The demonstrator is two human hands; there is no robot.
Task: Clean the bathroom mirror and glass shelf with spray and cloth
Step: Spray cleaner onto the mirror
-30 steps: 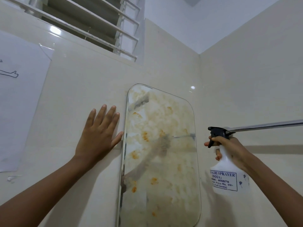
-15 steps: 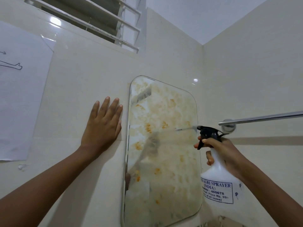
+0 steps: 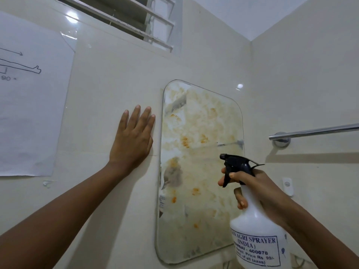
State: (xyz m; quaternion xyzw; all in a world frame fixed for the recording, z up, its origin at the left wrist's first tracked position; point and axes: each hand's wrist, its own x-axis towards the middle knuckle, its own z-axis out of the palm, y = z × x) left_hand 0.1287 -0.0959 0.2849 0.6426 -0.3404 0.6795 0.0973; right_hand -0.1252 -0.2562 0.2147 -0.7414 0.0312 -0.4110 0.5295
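Observation:
A rounded rectangular mirror [image 3: 200,171] hangs on the cream tiled wall, smeared with whitish film and orange-brown stains. My left hand [image 3: 134,138] lies flat on the wall just left of the mirror's edge, fingers together and pointing up, holding nothing. My right hand [image 3: 258,189] grips the neck of a white spray bottle [image 3: 256,237] with a black trigger head, a finger on the trigger. The nozzle points at the mirror's right half from close range. No cloth or glass shelf is in view.
A chrome towel bar [image 3: 314,131] sticks out from the right wall at about nozzle height. A white paper sheet [image 3: 33,98] with a drawn arm is taped on the left. A louvred window [image 3: 136,18] sits above. A small white wall fitting [image 3: 287,186] is behind my right wrist.
The spray bottle has moved left and down, from beside the towel bar to in front of the mirror's lower right. My left hand stays flat on the wall, its thumb drawn in.

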